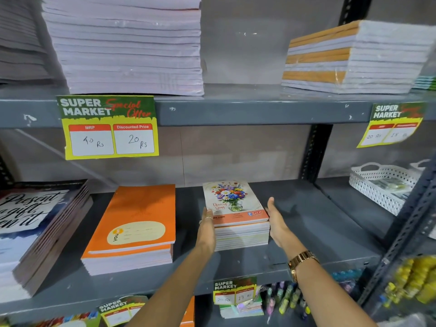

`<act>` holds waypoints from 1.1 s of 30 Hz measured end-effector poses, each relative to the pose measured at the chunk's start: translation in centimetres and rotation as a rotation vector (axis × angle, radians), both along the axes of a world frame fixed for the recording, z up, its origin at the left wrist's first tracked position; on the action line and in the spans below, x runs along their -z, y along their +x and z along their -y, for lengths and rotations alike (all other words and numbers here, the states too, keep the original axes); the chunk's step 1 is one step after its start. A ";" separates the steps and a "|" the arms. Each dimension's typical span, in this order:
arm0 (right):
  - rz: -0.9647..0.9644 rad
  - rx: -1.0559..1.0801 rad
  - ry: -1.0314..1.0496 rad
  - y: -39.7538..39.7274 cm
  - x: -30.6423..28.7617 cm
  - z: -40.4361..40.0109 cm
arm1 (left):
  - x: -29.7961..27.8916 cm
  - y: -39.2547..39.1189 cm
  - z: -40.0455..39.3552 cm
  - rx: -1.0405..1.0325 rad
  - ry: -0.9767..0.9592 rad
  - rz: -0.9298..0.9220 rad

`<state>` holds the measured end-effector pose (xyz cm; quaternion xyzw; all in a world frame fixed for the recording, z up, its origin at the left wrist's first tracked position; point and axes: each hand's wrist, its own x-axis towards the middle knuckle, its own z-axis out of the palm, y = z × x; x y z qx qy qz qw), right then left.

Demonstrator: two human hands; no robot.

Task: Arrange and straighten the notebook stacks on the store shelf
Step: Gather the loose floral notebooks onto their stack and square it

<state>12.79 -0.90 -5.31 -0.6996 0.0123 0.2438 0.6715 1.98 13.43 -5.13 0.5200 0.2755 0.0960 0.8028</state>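
Note:
A short stack of floral-cover notebooks (pixel 236 208) rests on the middle of the grey lower shelf (pixel 306 227). My left hand (pixel 207 228) lies flat against the stack's left side, fingers straight, a ring on one finger. My right hand (pixel 277 220) lies flat along its right side, thumb up, a gold watch on the wrist. Neither hand curls around the stack. To the left sit an orange notebook stack (pixel 139 223) and a stack with script lettering on its cover (pixel 35 227).
The upper shelf carries a tall white paper stack (pixel 127 48) and an orange-and-white stack (pixel 354 60). Yellow price tags (pixel 109 128) hang from the shelf edges. A white perforated basket (pixel 382 185) stands at right. A slotted metal upright (pixel 408 227) runs along the right side.

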 end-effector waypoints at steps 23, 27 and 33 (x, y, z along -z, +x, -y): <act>0.074 -0.071 -0.098 -1.8 -1.0 0.6 | 1.4 0.3 0.1 0.050 0.005 0.040; 0.130 -0.045 -0.128 -1.0 -0.2 0.3 | 1.1 0.5 0.3 0.016 0.077 0.048; 0.152 -0.021 -0.209 -0.1 0.5 0.0 | 0.8 0.5 0.2 0.001 0.109 0.021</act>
